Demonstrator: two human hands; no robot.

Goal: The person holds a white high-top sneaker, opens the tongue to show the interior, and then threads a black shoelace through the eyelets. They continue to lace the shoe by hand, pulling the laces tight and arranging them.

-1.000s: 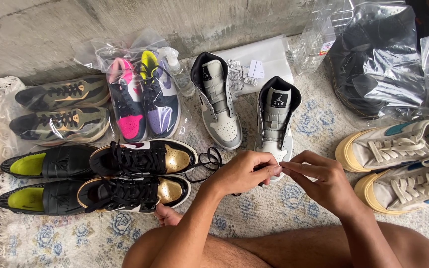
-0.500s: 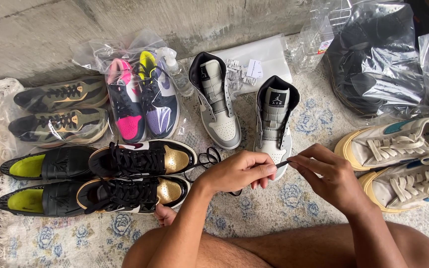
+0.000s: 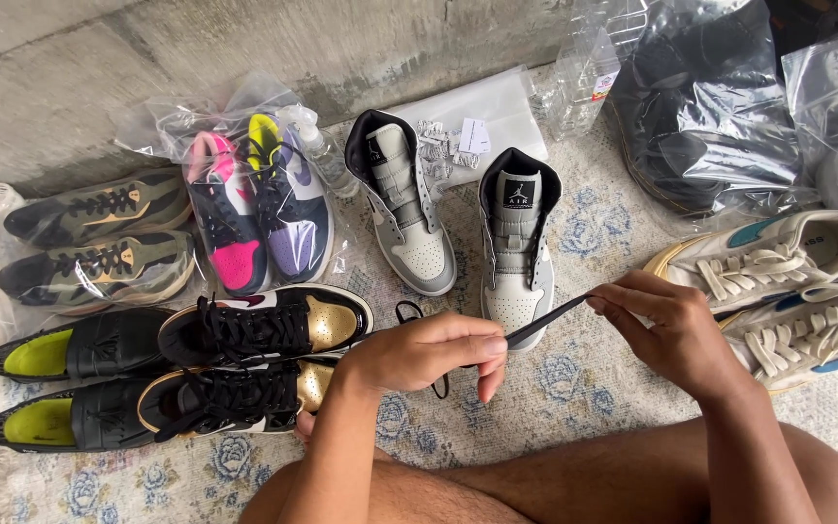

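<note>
Stretching a flat black shoelace (image 3: 547, 317) taut between both hands, a person is sitting on a patterned rug (image 3: 584, 388) among many pairs of shoes. The left hand (image 3: 429, 354) is pinching the lace near its middle, while the right hand (image 3: 666, 325) is gripping its upper end between thumb and fingers. The lace is hanging just in front of the toe of a grey-and-white high-top sneaker (image 3: 519, 247), whose mate (image 3: 402, 209) is lying beside it. Black-and-gold sneakers (image 3: 264, 330) are resting near the left hand, cream sneakers (image 3: 778, 257) near the right. The lace seems to be getting straightened; threading it would call for finding the sneaker's lowest eyelets.
</note>
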